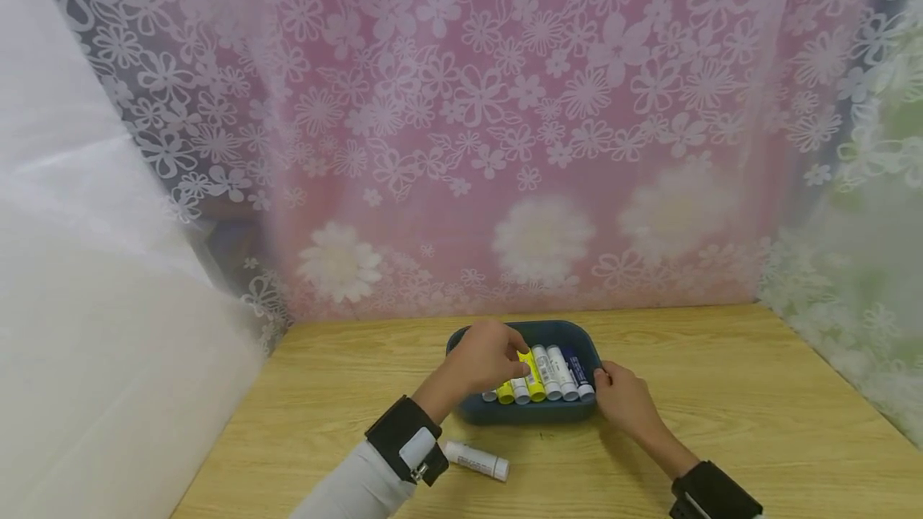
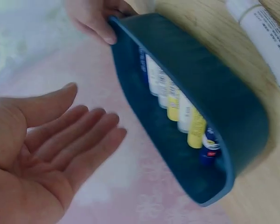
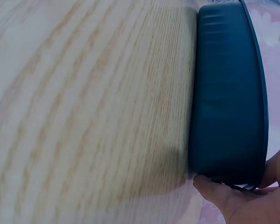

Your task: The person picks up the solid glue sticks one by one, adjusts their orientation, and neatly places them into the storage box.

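A dark teal plastic basket (image 1: 530, 414) stands on the table with a row of glue sticks (image 2: 182, 109) in it, white, yellow and dark blue. Over the basket's left part hovers my left hand (image 1: 481, 356), its fingers extended and loosely bent; the left wrist view shows the palm (image 2: 42, 186) holding nothing. My right hand (image 1: 629, 403) grips the basket at its right end, with the thumb (image 3: 207, 184) against the outer wall. In front of the basket a white glue stick (image 1: 477, 461) lies on its side, close to the left wrist.
The light wood-grain table (image 1: 721, 391) reaches back to a pink floral curtain (image 1: 461, 142). White sheeting (image 1: 108, 263) hangs on the left, and a patterned, see-through curtain (image 1: 858, 303) on the right. Both wrists wear black straps (image 1: 405, 432).
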The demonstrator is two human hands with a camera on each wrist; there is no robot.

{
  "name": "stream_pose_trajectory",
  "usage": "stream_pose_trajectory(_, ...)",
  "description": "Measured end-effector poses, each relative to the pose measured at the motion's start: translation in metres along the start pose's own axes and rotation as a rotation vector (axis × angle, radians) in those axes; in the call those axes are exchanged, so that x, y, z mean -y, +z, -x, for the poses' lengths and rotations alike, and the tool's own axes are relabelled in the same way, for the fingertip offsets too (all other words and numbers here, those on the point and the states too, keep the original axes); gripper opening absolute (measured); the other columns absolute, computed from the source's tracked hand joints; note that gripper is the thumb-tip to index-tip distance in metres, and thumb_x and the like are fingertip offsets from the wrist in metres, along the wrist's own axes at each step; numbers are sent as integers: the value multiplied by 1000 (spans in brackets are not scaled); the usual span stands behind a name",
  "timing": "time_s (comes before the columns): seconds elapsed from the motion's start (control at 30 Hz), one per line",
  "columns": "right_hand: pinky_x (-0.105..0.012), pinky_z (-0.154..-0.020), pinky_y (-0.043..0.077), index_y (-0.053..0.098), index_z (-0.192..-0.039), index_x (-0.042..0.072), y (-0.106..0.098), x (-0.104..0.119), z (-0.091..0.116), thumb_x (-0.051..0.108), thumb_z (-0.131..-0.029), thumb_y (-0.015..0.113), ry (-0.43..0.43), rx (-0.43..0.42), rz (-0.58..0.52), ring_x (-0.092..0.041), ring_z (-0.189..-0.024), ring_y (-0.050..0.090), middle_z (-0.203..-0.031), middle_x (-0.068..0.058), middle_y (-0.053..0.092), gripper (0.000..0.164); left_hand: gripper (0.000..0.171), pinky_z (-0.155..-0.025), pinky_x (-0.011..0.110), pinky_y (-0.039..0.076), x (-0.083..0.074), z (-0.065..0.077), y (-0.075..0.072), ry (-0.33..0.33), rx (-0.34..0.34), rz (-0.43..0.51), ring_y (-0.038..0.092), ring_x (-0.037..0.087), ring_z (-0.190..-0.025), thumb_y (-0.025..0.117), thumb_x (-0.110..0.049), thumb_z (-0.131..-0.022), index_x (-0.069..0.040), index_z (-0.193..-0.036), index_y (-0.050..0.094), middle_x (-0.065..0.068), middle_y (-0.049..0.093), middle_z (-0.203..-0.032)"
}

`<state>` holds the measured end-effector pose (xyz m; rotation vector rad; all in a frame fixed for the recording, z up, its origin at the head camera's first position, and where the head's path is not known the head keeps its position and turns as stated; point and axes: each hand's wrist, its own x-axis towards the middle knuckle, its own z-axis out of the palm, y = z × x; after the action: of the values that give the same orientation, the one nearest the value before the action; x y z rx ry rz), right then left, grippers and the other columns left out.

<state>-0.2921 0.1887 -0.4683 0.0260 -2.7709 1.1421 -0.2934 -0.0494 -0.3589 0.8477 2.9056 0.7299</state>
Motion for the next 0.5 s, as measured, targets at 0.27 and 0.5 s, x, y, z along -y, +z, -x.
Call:
stream_pose_trajectory(0.27,-31,-56,36,53,-82,5,-2,1,1,11,-103,47,-17,7,-15,-17,-61,46,-68,-2,46,24,25,-65,17,50,-20,23,-10,86,118,-28,64,3,-76,75,-3,-85,-15,-107,76,-1,75,-94)
stream_pose_trajectory(0.5,-32,-57,36,55,-84,3,-1,0,1,10,-103,47,-14,6,-7,-18,-63,47,-69,-3,46,22,13,-65,15,46,-22,32,-9,141,160,-71,55,-3,-68,83,-12,-80,-19,-86,74,-9,68,-78)
